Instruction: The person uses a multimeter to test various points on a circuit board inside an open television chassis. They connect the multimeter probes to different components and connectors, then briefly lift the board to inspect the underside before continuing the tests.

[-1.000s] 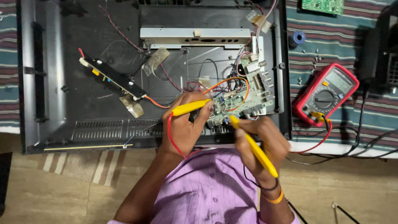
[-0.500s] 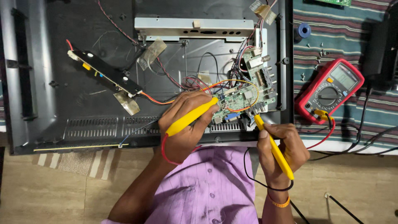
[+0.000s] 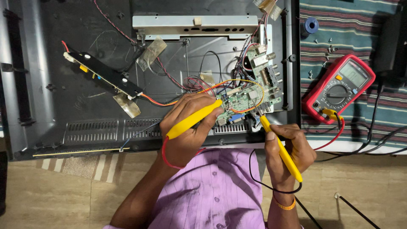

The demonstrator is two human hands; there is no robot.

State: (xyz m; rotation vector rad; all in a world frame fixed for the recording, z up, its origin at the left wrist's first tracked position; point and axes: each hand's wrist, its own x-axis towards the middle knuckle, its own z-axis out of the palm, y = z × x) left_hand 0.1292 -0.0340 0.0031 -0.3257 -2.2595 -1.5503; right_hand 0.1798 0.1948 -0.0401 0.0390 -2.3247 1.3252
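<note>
— Underfoot is a pale tiled floor (image 3: 51, 191), and on it lies the opened black back shell of a flat screen (image 3: 85, 85). What sits furthest left inside it?

— Toward the left, a long narrow black board (image 3: 101, 75) lies at a slant, with red wires running from it to the right.

— And the hands?

— Near the middle, the left hand (image 3: 190, 127) is closed around a yellow probe (image 3: 193, 119), its tip resting on the green circuit board (image 3: 250, 99). Just right of it, the right hand (image 3: 290, 146) grips a second yellow probe (image 3: 280, 148), tip touching the board's lower right edge. The two hands are apart, one probe each.

— Further right?

— A red multimeter (image 3: 339, 87) lies on a striped cloth (image 3: 352, 25), its red lead curving back toward the hands. Small screws (image 3: 328, 51) are scattered above it, beside a blue spool (image 3: 310, 25).
</note>
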